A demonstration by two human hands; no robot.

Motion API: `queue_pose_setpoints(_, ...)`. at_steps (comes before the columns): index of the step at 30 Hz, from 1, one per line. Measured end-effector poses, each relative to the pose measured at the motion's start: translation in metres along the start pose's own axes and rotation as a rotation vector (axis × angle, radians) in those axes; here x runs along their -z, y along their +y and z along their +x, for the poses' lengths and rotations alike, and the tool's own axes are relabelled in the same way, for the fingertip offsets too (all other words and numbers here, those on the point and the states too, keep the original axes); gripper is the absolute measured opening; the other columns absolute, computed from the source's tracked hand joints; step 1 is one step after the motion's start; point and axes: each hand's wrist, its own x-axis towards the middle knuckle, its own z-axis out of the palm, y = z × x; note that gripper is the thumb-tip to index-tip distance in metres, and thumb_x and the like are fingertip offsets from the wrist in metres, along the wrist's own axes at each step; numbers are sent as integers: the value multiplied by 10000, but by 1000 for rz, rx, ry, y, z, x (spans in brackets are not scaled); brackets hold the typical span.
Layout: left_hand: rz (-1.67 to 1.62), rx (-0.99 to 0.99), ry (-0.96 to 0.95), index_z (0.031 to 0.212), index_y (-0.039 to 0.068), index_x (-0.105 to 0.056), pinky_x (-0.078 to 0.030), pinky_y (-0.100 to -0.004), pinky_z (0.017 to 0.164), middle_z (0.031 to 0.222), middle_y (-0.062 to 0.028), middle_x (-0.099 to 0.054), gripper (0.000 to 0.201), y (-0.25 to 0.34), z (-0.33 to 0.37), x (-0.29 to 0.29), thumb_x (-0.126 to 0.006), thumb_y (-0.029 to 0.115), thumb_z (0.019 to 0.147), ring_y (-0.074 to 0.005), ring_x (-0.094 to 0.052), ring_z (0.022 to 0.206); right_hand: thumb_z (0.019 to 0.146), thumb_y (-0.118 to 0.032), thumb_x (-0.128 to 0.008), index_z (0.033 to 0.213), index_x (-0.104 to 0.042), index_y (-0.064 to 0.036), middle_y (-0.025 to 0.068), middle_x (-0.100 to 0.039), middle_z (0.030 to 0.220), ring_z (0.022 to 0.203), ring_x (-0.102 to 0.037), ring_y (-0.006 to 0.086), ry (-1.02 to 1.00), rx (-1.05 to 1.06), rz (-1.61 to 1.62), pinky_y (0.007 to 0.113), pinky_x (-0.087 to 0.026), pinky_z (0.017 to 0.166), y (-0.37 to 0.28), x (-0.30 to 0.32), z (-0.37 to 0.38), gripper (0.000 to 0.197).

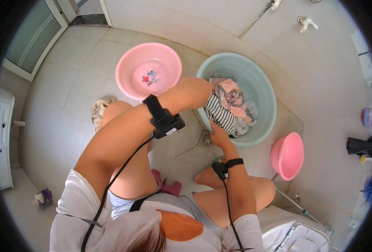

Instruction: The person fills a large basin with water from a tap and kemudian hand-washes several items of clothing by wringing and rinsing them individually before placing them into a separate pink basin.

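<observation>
A striped black-and-white cloth (pixel 222 116) lies at the near left side of a large blue-green basin (pixel 265 88), partly over its rim. My left hand (pixel 199 90) is closed on its upper end; most of those fingers are hidden. At the lower edge, my right hand (pixel 220 135) grips the same cloth, with one finger along its border. Beside the stripes, a bunched pink and grey patterned garment (pixel 231 95) lies in the basin. Light grey fabric (pixel 250 114) is heaped there too.
A pink basin (pixel 125 63) holding water stands left of the blue-green one. To the right, a smaller pink basin (pixel 287 156) leans tilted near the wall. A floor drain (pixel 205 139) lies below my hands. The toilet (pixel 297 235) is at lower right, with a pole (pixel 295 203) beside it.
</observation>
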Motion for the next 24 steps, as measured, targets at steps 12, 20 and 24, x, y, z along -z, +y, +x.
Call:
queue_pose_setpoints(12,29,34,-54,920,43,-592,-482,-467,667,829,-198,-636,184,9,3,7,-493,87,771,-376,-621,802,802,-140,-547,1107,-573,-24,210,-641,911,847,-612,374,78,33,-173,448,-477,749,30,145,-25,328)
queue_pose_setpoints(20,11,-14,-90,934,38,-591,-480,-468,675,832,-196,-637,192,14,6,1,-485,94,785,-374,-619,817,825,-190,-604,1177,-540,-24,187,-657,886,830,-644,283,-172,-252,162,365,-488,742,62,156,-35,394)
queue_pose_setpoints(24,2,15,-63,997,41,-597,-482,-467,695,847,-202,-638,243,9,5,-2,-478,92,791,-377,-618,819,866,-139,-581,1246,-478,14,132,-628,1029,893,-603,183,77,-79,166,295,-478,777,45,165,-29,422)
